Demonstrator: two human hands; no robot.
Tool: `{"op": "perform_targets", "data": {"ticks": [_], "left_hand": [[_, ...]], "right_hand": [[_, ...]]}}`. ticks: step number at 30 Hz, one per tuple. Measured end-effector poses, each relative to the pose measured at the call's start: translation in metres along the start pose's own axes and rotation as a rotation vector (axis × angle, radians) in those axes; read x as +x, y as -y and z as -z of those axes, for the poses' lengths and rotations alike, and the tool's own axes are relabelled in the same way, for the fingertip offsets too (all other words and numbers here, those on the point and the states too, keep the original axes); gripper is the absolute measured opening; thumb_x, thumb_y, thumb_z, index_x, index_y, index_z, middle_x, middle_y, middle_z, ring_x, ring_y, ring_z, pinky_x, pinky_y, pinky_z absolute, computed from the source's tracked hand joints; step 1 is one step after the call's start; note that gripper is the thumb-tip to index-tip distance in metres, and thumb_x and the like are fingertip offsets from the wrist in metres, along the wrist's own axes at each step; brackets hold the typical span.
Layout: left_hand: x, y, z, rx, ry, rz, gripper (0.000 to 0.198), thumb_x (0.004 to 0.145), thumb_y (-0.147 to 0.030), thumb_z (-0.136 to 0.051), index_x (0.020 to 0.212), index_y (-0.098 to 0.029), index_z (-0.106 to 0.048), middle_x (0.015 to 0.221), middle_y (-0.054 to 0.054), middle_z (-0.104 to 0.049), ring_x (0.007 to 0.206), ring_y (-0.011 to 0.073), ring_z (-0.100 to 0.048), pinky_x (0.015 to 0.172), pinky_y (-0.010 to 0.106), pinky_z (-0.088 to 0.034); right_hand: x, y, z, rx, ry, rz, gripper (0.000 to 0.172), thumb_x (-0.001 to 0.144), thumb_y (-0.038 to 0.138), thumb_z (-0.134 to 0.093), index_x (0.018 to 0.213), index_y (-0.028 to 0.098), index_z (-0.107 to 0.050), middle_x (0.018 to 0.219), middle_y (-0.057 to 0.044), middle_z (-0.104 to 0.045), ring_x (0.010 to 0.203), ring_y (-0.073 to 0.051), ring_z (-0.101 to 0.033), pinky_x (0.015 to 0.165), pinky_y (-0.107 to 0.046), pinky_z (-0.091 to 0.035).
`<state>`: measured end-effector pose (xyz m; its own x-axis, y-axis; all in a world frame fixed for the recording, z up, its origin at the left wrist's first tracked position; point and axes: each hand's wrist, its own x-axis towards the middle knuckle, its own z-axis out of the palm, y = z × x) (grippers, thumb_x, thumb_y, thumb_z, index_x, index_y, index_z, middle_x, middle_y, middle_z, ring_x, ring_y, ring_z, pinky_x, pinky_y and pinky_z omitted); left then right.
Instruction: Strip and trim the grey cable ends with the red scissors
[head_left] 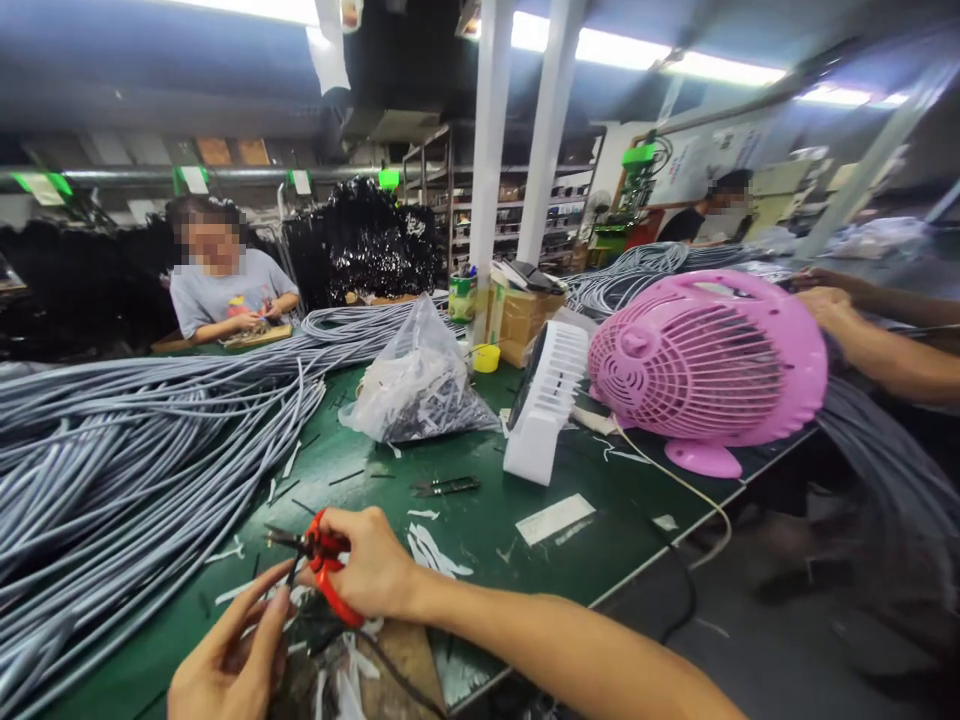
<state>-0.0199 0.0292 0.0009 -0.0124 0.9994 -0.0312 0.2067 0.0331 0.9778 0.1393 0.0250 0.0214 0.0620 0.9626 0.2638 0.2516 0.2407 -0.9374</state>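
My right hand (375, 565) is closed around a pair of red-handled snips (328, 565). Their dark metal jaws point left, just above my left fingertips. My left hand (236, 645) pinches a thin black cable (291, 574) between thumb and fingers, close to the snips. Whether the jaws touch the cable, I cannot tell. White strips of scrap (431, 550) lie on the green table (480, 520) beyond my right wrist. Below my hands is a brown board (409, 655) with more scraps and a dark cable across it.
Long bundles of grey cable (112, 470) cover the left side. A plastic bag of small pieces (424, 385), thread snips (446, 487), a white device (546, 400) and a pink fan (705, 360) stand or lie ahead. Co-workers sit across and at right.
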Motion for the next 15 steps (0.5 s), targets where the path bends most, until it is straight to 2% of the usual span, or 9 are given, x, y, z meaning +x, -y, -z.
{"op": "perform_targets", "data": {"ticks": [4,8,10,12,13,15], "left_hand": [[0.013,0.008,0.010,0.216,0.097,0.006,0.074,0.047,-0.063,-0.079,0.106,-0.017,-0.075,0.067,0.003,-0.073,0.061,0.0252,-0.071,0.050,0.025,-0.054],[0.011,0.013,0.005,0.239,0.001,-0.113,0.071,0.061,-0.062,-0.072,0.117,-0.018,-0.069,0.069,0.003,-0.073,0.071,0.0272,-0.074,0.060,0.027,-0.057],[0.006,0.014,-0.001,0.162,-0.055,-0.146,0.076,0.069,-0.061,-0.066,0.130,-0.016,-0.059,0.069,0.003,-0.073,0.068,0.0251,-0.073,0.060,0.027,-0.056],[0.003,0.014,-0.005,0.111,-0.061,-0.140,0.079,0.073,-0.059,-0.062,0.137,-0.014,-0.051,0.066,0.002,-0.072,0.060,0.0230,-0.072,0.055,0.026,-0.055],[0.002,0.013,-0.005,0.115,-0.058,-0.131,0.076,0.074,-0.058,-0.062,0.135,-0.013,-0.053,0.062,0.001,-0.070,0.056,0.0224,-0.070,0.052,0.026,-0.053],[0.001,0.011,-0.003,0.172,-0.056,-0.109,0.060,0.074,-0.055,-0.061,0.117,-0.013,-0.067,0.055,0.001,-0.068,0.051,0.0233,-0.068,0.049,0.028,-0.051]], "right_hand": [[0.001,-0.002,0.002,-0.059,-0.002,0.007,0.024,0.062,0.008,-0.068,0.063,0.020,-0.047,0.058,0.009,-0.046,0.056,-0.008,-0.039,0.055,-0.020,-0.032],[0.002,-0.003,0.002,-0.102,-0.007,0.039,0.025,0.064,0.011,-0.070,0.062,0.020,-0.046,0.056,0.009,-0.046,0.053,-0.008,-0.040,0.052,-0.021,-0.031],[0.004,-0.005,0.001,-0.118,-0.010,0.057,0.028,0.067,0.018,-0.073,0.061,0.019,-0.046,0.055,0.009,-0.045,0.052,-0.008,-0.039,0.051,-0.021,-0.031],[0.005,-0.007,-0.001,-0.131,-0.013,0.067,0.031,0.074,0.029,-0.073,0.062,0.019,-0.047,0.056,0.009,-0.044,0.050,-0.008,-0.039,0.050,-0.021,-0.032],[0.006,-0.008,-0.002,-0.136,-0.014,0.069,0.033,0.078,0.034,-0.071,0.063,0.018,-0.047,0.057,0.008,-0.043,0.050,-0.008,-0.039,0.050,-0.022,-0.033],[0.005,-0.010,-0.003,-0.140,-0.013,0.065,0.035,0.083,0.041,-0.067,0.064,0.018,-0.049,0.058,0.008,-0.045,0.051,-0.008,-0.041,0.051,-0.023,-0.036]]}}
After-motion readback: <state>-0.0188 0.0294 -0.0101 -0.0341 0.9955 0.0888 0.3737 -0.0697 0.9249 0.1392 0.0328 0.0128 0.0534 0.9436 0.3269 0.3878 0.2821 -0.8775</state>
